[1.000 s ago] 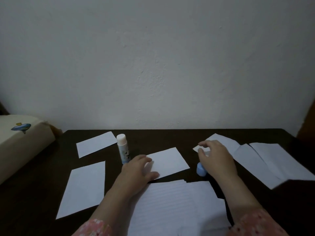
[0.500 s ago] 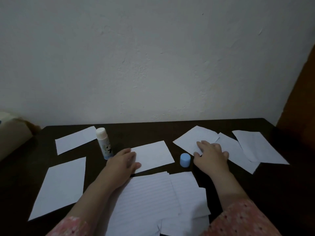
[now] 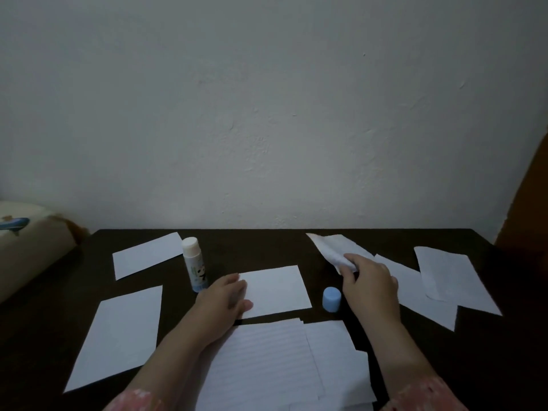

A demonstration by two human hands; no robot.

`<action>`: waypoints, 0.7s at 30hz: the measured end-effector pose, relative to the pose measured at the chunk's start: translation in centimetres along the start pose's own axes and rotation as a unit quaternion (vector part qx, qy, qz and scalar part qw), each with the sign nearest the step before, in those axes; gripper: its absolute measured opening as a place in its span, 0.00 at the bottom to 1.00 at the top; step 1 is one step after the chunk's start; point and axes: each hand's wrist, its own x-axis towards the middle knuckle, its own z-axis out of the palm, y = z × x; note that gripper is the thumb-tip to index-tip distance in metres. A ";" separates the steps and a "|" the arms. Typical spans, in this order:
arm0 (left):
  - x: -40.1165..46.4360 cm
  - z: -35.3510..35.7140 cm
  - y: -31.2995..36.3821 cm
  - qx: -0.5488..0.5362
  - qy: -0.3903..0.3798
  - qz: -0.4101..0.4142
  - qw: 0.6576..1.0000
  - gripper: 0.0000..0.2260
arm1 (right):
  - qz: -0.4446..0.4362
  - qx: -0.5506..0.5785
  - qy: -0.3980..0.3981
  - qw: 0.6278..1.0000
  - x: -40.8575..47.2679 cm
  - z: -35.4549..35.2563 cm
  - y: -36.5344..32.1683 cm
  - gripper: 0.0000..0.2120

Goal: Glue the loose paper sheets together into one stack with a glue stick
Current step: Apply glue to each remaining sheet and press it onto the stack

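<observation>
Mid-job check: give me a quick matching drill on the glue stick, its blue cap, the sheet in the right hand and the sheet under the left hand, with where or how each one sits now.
Things:
1. glue stick
2. blue cap
3. sheet in the right hand
4. sheet under the left hand

States:
A. lying flat at the table's middle, held down at its left edge
B. standing upright, uncapped, just left of the left hand
C. lifted off the table at one end, pinched by the right hand
D. standing on the table between the two hands

Pairs: 1-B, 2-D, 3-C, 4-A
</observation>
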 end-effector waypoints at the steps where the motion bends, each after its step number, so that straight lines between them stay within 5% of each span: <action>1: 0.0 0.0 0.0 -0.007 -0.002 0.002 1.000 0.23 | -0.006 0.023 0.009 1.000 -0.2 -0.1 -0.6 0.18; 9: -0.8 -1.3 0.9 -0.140 0.091 0.052 0.985 0.21 | -0.156 0.065 0.045 0.985 -3.5 0.2 -6.1 0.17; 16: -1.4 -1.8 2.6 -0.389 0.134 0.060 0.909 0.09 | -0.279 0.032 -0.074 0.957 -5.5 3.0 -7.2 0.19; 21: -1.9 -3.0 2.1 -0.484 0.106 0.055 0.867 0.09 | -0.171 0.131 -0.050 0.975 -4.0 3.0 -6.2 0.31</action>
